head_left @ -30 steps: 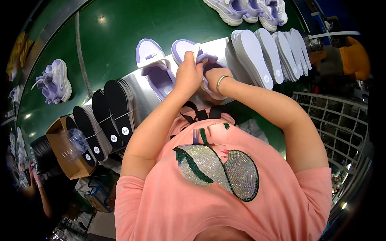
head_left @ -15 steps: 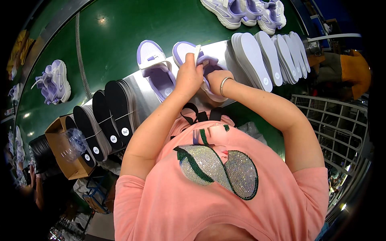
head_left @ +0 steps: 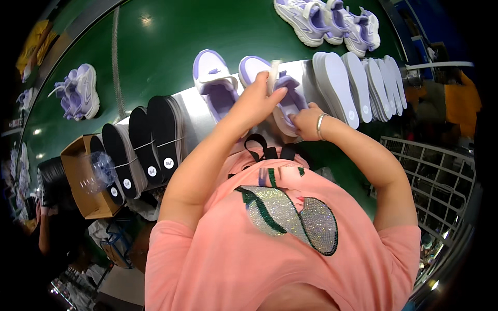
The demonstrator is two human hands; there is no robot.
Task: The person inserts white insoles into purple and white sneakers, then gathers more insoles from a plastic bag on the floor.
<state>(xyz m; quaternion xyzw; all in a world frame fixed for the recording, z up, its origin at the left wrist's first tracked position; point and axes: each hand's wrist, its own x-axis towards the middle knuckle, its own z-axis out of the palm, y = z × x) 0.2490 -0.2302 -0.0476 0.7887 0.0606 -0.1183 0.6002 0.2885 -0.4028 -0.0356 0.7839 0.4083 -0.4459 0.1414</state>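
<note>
Left hand (head_left: pixel 255 101) pinches a white insole (head_left: pixel 272 76) over the lilac shoe (head_left: pixel 282 96); right hand (head_left: pixel 305 120), fingers closed, grips that shoe's side, just right of its twin shoe (head_left: pixel 215 85)

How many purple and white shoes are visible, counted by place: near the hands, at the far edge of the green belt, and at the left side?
Shoes near the hands: 2, one at the left hand and right hand, the other beside it
Shoes at the far edge: 3, as far as can be told
Shoes at the left side: 2
Total: 7
</note>
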